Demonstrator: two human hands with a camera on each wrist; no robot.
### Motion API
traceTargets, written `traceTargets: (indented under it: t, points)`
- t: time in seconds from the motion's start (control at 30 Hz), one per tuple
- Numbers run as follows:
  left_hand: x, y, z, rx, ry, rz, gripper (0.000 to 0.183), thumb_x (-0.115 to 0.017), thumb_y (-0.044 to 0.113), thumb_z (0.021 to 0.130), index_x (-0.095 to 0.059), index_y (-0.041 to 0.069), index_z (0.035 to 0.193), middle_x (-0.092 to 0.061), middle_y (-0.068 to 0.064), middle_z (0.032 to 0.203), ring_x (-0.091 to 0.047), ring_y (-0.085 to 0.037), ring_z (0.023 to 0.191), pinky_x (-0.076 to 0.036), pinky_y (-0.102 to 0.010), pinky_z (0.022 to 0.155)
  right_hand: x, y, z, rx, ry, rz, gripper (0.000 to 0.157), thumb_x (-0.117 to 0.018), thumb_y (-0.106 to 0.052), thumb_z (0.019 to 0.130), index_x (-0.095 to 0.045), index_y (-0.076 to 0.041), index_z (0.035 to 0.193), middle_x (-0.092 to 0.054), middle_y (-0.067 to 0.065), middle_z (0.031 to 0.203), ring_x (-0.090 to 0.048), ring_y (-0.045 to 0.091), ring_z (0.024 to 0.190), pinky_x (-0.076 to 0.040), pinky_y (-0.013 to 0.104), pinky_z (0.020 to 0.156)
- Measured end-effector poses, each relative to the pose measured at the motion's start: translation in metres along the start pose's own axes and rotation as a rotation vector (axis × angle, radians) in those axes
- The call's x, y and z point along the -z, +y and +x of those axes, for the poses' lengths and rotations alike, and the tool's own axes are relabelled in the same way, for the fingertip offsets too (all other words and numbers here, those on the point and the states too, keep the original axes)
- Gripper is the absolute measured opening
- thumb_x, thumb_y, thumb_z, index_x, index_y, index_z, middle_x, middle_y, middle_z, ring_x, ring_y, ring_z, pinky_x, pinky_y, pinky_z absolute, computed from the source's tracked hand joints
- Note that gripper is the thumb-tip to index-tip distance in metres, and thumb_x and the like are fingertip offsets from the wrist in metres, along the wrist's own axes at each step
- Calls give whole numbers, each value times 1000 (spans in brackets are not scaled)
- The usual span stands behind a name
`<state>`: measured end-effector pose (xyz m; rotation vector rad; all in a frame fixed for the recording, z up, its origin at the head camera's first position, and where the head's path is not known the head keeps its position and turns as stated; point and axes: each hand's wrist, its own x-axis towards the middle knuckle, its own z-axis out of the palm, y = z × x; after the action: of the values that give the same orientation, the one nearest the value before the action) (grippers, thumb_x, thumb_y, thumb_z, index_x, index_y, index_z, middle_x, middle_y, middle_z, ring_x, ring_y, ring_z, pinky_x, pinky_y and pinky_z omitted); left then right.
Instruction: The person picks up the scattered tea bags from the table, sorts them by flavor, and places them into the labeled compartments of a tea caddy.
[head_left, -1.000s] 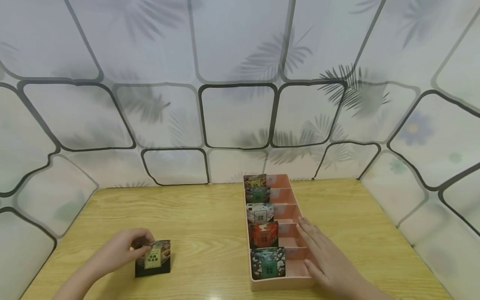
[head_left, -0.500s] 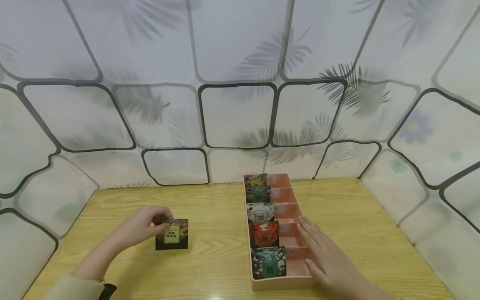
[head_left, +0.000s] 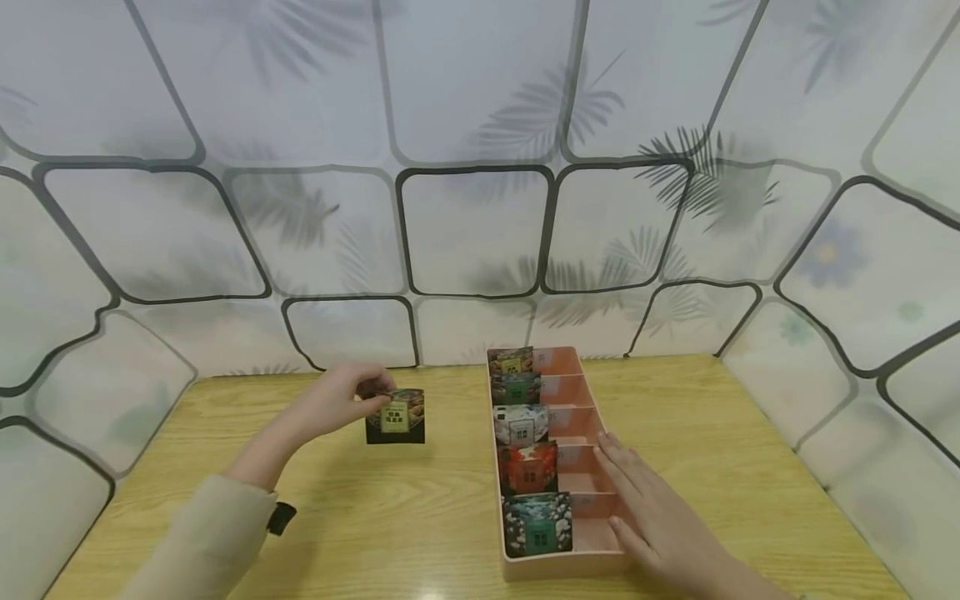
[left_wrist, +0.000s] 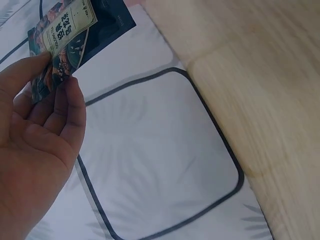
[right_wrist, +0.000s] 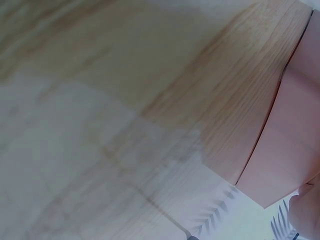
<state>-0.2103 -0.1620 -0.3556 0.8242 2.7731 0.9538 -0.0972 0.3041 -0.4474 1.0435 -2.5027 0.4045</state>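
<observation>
In the head view my left hand [head_left: 337, 407] pinches a dark tea sachet [head_left: 396, 418] with a yellow-green label by its upper left corner, above the table and left of the pink divided box [head_left: 566, 569]. The left wrist view shows thumb and fingers on the patterned end of this sachet [left_wrist: 75, 42], whose label reads oolong tea. My right hand [head_left: 660, 508] rests along the box's right side, its fingers extended against the rim. The right wrist view catches the box's side wall [right_wrist: 287, 140] and only a fingertip [right_wrist: 306, 210].
Each compartment of the box has sachets at its left: a yellow-labelled one [head_left: 512, 363] at the back, then dark green [head_left: 516, 389], white [head_left: 521, 426], red [head_left: 528, 469] and green-and-white [head_left: 538, 525]. A patterned cloth wall [head_left: 480, 233] surrounds the wooden table [head_left: 420, 517].
My left hand has carried the sachet away from me and to the right, nearer the box's far end. My right hand and the box have stayed in place.
</observation>
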Motion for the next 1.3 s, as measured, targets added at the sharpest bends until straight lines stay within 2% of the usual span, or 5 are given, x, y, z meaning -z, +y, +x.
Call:
traceTargets:
  t: [0.1,0.37,0.7,1.0,1.3]
  points:
    - [0,4,14,-5,6,-18,9,-70,4,101,-74,6,109,-76,-6,101,-72,-14,90,-60,-33,80,0,0,0,-2,-4,-3,78,-69,-25,97,-37,4,161,-37,20,170,-18,13,166,-4,18,133]
    - [0,21,52,-13,52,11,9,-70,5,102,-74,5,110,-77,-9,102,-72,-19,91,-61,-38,81,0,1,0,2,4,1,77,-69,-25,97,-37,5,161,-39,23,168,-19,14,166,-4,19,133]
    - [-4,36,83,-9,108,2,12,-69,7,103,-74,5,113,-77,-12,105,-73,-23,94,-61,-41,85,0,1,1,11,9,8,76,-69,-25,98,-38,6,161,-36,21,170,-19,15,166,-5,19,134]
    - [-16,40,110,-17,148,-12,14,-68,7,104,-74,4,116,-76,-15,115,-73,-29,109,-61,-45,97,2,-1,1,-18,-19,-2,79,-70,-24,96,-36,3,162,-34,18,172,-15,12,166,-3,17,133]
    - [-37,45,132,-38,177,-67,15,-65,3,105,-75,4,116,-77,-14,114,-74,-28,109,-61,-43,96,2,-1,1,8,6,-9,76,-67,-26,98,-38,6,161,-34,20,172,-18,16,166,-5,19,133]
